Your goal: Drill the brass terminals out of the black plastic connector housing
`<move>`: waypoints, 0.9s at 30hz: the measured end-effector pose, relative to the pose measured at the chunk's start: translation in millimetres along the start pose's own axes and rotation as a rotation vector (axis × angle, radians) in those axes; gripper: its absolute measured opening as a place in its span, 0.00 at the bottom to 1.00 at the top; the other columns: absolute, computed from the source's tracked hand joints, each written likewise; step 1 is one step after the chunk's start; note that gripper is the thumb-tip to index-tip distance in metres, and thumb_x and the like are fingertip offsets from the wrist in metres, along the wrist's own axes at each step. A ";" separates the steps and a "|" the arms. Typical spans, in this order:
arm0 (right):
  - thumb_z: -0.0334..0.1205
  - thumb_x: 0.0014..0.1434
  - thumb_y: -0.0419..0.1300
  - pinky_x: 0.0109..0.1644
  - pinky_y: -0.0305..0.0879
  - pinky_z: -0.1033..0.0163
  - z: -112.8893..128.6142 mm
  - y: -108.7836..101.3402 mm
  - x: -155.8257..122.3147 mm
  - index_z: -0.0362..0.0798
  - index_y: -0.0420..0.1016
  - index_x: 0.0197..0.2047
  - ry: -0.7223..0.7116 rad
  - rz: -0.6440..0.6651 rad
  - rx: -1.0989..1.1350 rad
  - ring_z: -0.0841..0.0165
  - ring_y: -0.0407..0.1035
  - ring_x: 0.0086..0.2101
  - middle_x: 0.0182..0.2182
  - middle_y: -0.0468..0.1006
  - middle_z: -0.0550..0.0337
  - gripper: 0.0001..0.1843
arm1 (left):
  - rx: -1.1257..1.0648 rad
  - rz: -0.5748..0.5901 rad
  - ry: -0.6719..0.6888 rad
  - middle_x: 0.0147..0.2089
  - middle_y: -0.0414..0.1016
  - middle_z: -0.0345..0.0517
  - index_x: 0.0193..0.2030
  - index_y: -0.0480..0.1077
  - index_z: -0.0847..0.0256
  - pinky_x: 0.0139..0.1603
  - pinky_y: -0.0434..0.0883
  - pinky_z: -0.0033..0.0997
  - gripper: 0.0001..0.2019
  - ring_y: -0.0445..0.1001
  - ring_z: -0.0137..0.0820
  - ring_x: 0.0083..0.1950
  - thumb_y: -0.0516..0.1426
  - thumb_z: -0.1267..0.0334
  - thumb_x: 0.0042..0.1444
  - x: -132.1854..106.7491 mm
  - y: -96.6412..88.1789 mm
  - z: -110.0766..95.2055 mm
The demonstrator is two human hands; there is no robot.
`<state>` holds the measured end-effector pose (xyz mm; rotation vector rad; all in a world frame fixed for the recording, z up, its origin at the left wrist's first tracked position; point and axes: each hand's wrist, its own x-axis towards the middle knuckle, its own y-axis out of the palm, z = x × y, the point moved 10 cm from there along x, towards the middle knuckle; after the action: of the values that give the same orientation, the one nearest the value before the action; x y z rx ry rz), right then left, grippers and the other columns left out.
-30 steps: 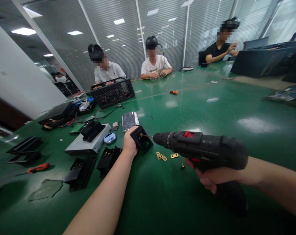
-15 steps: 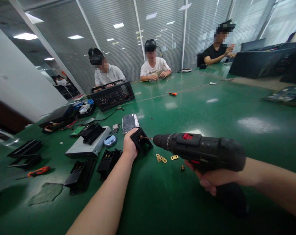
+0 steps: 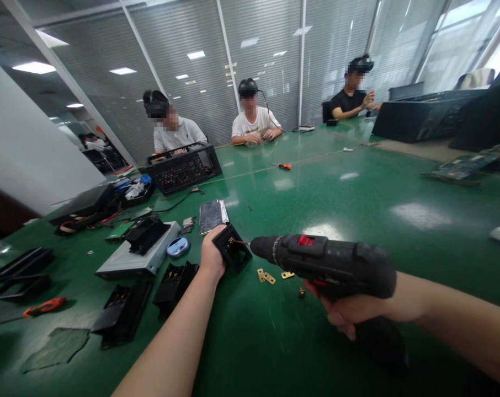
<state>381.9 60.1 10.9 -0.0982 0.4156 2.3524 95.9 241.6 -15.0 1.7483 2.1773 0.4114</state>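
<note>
My right hand (image 3: 336,314) is wrapped round the grip of a black cordless drill (image 3: 324,263), which points left. Its long bit reaches into a black plastic housing (image 3: 238,259), at a small brass-coloured part inside. Whether the bit tip touches that part is too small to tell. My left hand (image 3: 212,255) grips the housing by its left side, tilted with its opening toward the drill. On the table just below the drill's chuck lie several brass plates (image 3: 269,278) with holes. A small brass screw piece (image 3: 302,293) lies near my right fingers.
More black housings (image 3: 121,314) stand at left beside a silver drive box (image 3: 144,263), a round blue-lidded tin (image 3: 177,247) and an orange screwdriver (image 3: 45,307). A flat silver-edged panel (image 3: 212,216) lies behind my left hand. Across the green table several people sit near computer cases (image 3: 186,168).
The view has shifted slightly, so the scene sits further left and the far side lower. Both hands keep their hold, with the bit still in the housing.
</note>
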 end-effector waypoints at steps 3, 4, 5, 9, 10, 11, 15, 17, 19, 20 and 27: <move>0.44 0.58 0.93 0.34 0.84 0.66 5.9 2.0 -0.7 0.52 0.81 0.53 -0.025 -0.024 0.008 0.70 0.82 0.26 0.28 0.86 0.72 0.30 | 0.001 -0.010 -0.005 0.35 0.86 0.42 0.38 0.84 0.56 0.40 0.80 0.36 0.16 0.83 0.38 0.34 0.78 0.53 0.46 2.1 -2.3 -0.2; 0.44 0.56 0.93 0.33 0.84 0.65 6.5 3.2 -0.1 0.53 0.81 0.53 -0.029 -0.019 0.007 0.69 0.81 0.25 0.28 0.87 0.72 0.31 | 0.002 -0.017 -0.006 0.35 0.86 0.42 0.38 0.84 0.56 0.40 0.80 0.36 0.16 0.83 0.38 0.34 0.78 0.54 0.46 2.7 -3.4 -0.2; 0.43 0.55 0.93 0.32 0.84 0.65 6.6 3.9 0.8 0.53 0.80 0.52 -0.030 -0.016 0.003 0.69 0.81 0.25 0.28 0.87 0.72 0.32 | 0.005 -0.029 -0.011 0.35 0.86 0.43 0.37 0.84 0.57 0.39 0.79 0.36 0.16 0.83 0.38 0.34 0.77 0.54 0.45 3.1 -4.8 0.1; 0.42 0.56 0.91 0.34 0.83 0.66 6.9 5.9 3.7 0.52 0.80 0.49 -0.009 -0.006 -0.024 0.71 0.81 0.26 0.27 0.84 0.74 0.29 | 0.029 -0.061 -0.023 0.34 0.85 0.42 0.38 0.83 0.56 0.38 0.80 0.36 0.15 0.82 0.39 0.34 0.77 0.54 0.48 1.0 -5.8 0.1; 0.41 0.56 0.91 0.34 0.83 0.66 8.2 6.2 3.7 0.52 0.80 0.49 -0.003 -0.007 -0.029 0.71 0.81 0.26 0.27 0.84 0.74 0.28 | 0.031 -0.060 -0.015 0.33 0.84 0.42 0.37 0.82 0.56 0.37 0.79 0.35 0.14 0.81 0.39 0.33 0.77 0.54 0.48 -0.2 -4.5 -1.0; 0.41 0.56 0.92 0.35 0.83 0.66 10.1 6.6 3.5 0.52 0.80 0.49 0.001 -0.007 -0.031 0.71 0.81 0.27 0.28 0.84 0.74 0.29 | 0.032 -0.054 -0.013 0.32 0.83 0.42 0.36 0.81 0.55 0.36 0.79 0.35 0.14 0.80 0.39 0.33 0.76 0.54 0.49 -1.5 -2.7 -1.7; 0.37 0.56 0.92 0.36 0.84 0.66 16.4 9.9 2.4 0.51 0.80 0.53 0.018 0.016 -0.032 0.71 0.84 0.29 0.30 0.86 0.72 0.30 | 0.031 -0.037 -0.018 0.32 0.82 0.43 0.36 0.82 0.56 0.35 0.78 0.35 0.12 0.80 0.39 0.33 0.74 0.54 0.49 -4.4 2.2 -2.9; 0.35 0.55 0.91 0.35 0.83 0.67 16.6 10.5 2.4 0.51 0.80 0.52 0.017 0.025 -0.028 0.71 0.83 0.28 0.30 0.86 0.72 0.31 | 0.027 -0.040 -0.019 0.32 0.82 0.44 0.36 0.82 0.56 0.36 0.79 0.36 0.12 0.80 0.40 0.33 0.74 0.54 0.49 -4.1 2.0 -3.3; 0.34 0.54 0.92 0.34 0.84 0.67 14.6 8.9 2.6 0.52 0.79 0.51 0.009 0.016 -0.022 0.71 0.83 0.27 0.29 0.85 0.73 0.31 | 0.027 -0.044 -0.025 0.33 0.83 0.44 0.37 0.82 0.56 0.36 0.79 0.36 0.13 0.81 0.40 0.34 0.75 0.54 0.49 -3.3 1.0 -2.7; 0.36 0.54 0.91 0.34 0.84 0.67 12.5 7.5 2.6 0.52 0.79 0.51 0.007 0.006 -0.018 0.71 0.83 0.27 0.29 0.85 0.73 0.30 | 0.028 -0.045 -0.030 0.33 0.83 0.44 0.37 0.82 0.56 0.37 0.79 0.36 0.13 0.81 0.40 0.34 0.75 0.54 0.50 -3.0 0.5 -2.1; 0.42 0.54 0.92 0.33 0.83 0.66 -0.5 0.9 2.4 0.51 0.81 0.50 -0.001 -0.023 -0.019 0.70 0.81 0.26 0.26 0.86 0.72 0.30 | 0.033 -0.044 -0.053 0.36 0.86 0.45 0.37 0.83 0.57 0.38 0.80 0.36 0.13 0.82 0.39 0.35 0.75 0.54 0.48 -1.9 -2.2 0.7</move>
<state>379.5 60.8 10.3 -0.1108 0.3901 2.3335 94.6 239.4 -16.4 1.7047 2.1934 0.3167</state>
